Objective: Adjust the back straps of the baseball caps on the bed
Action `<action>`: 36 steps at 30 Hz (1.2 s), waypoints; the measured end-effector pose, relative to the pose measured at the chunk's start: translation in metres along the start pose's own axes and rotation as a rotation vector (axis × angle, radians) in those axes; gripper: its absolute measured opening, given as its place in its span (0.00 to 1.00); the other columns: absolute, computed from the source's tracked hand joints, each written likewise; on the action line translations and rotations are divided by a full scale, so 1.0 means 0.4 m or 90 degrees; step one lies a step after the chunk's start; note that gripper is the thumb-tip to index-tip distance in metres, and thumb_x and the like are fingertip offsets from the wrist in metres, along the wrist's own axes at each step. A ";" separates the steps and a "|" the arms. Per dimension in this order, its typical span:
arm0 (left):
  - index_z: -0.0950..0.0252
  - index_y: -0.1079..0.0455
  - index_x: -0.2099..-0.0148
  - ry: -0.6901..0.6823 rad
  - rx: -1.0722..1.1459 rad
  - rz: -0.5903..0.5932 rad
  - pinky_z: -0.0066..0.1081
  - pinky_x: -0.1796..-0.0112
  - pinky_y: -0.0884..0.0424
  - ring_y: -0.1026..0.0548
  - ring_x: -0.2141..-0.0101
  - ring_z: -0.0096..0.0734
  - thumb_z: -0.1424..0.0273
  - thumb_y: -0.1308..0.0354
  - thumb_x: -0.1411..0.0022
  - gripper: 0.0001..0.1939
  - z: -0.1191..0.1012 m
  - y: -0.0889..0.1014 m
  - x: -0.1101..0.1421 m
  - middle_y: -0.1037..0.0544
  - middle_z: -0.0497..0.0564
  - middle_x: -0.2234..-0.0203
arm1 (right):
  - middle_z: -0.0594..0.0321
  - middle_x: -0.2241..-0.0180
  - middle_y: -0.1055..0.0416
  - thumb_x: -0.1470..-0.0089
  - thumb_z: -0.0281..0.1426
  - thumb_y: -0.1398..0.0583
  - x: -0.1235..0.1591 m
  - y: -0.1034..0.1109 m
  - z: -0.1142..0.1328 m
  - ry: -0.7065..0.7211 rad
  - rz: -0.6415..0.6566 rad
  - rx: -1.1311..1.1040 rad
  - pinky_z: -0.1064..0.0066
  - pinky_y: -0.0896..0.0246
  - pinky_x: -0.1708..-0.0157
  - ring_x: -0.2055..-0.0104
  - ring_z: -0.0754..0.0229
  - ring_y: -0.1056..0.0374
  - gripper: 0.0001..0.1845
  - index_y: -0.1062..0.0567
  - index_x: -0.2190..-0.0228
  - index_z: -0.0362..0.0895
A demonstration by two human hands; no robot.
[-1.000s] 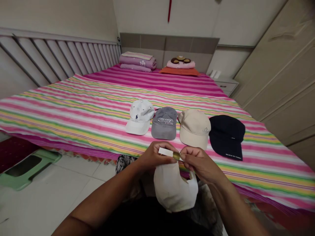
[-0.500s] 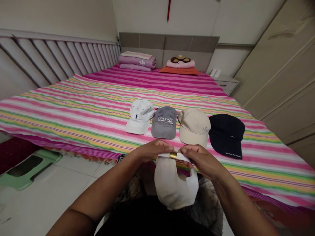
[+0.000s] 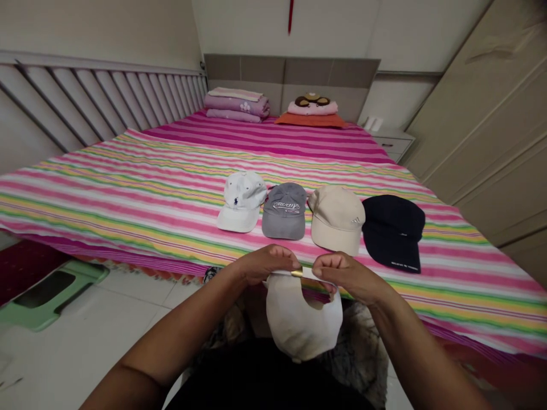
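A white cap [image 3: 299,319] hangs in front of me, its back strap with a brass buckle [image 3: 297,274] stretched between my hands. My left hand [image 3: 262,263] pinches the strap left of the buckle. My right hand [image 3: 342,274] pinches it on the right side. On the striped bed [image 3: 149,188] beyond lie a white cap [image 3: 241,200], a grey cap [image 3: 284,209], a beige cap [image 3: 336,219] and a dark navy cap [image 3: 394,229] in a row.
Folded purple bedding [image 3: 236,105] and a pillow with a bear print [image 3: 311,109] sit at the headboard. A green stool [image 3: 47,293] stands on the tiled floor at left. A nightstand [image 3: 391,142] and wardrobe doors [image 3: 482,125] are at right.
The strap end that stuck out to the left has been drawn in through the buckle. Both hands sank slightly and the strap now lies flat between them.
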State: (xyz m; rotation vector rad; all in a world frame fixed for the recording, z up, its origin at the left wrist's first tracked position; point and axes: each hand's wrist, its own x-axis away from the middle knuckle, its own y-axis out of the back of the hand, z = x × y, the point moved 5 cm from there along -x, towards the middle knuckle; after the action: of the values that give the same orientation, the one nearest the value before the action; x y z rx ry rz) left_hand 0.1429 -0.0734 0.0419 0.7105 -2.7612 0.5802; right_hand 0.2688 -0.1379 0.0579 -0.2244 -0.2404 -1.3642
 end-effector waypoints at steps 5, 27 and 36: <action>0.70 0.31 0.73 0.002 -0.027 -0.007 0.23 0.79 0.43 0.37 0.83 0.19 0.63 0.36 0.59 0.14 0.001 -0.001 -0.003 0.32 0.44 0.84 | 0.72 0.90 0.42 0.58 0.35 0.40 -0.008 -0.005 0.005 0.016 -0.029 0.016 0.77 0.60 0.84 0.86 0.72 0.52 0.12 0.32 0.83 0.40; 0.70 0.32 0.72 -0.028 -0.016 0.007 0.23 0.79 0.43 0.36 0.83 0.18 0.63 0.36 0.57 0.15 0.009 0.003 -0.009 0.31 0.45 0.82 | 0.73 0.91 0.44 0.60 0.33 0.41 -0.019 -0.011 0.006 0.017 -0.056 -0.061 0.77 0.63 0.84 0.86 0.73 0.56 0.09 0.32 0.83 0.40; 0.70 0.32 0.71 -0.048 -0.017 0.032 0.21 0.79 0.42 0.35 0.81 0.18 0.62 0.39 0.53 0.15 -0.010 -0.001 0.004 0.31 0.46 0.81 | 0.73 0.92 0.44 0.59 0.34 0.38 -0.019 0.003 0.010 0.048 -0.057 -0.113 0.79 0.61 0.85 0.87 0.74 0.55 0.11 0.31 0.82 0.39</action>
State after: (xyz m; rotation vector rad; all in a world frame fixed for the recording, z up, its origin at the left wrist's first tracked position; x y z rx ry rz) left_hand 0.1424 -0.0727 0.0462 0.6727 -2.8588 0.5370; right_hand 0.2682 -0.1293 0.0593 -0.3123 -0.0673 -1.4804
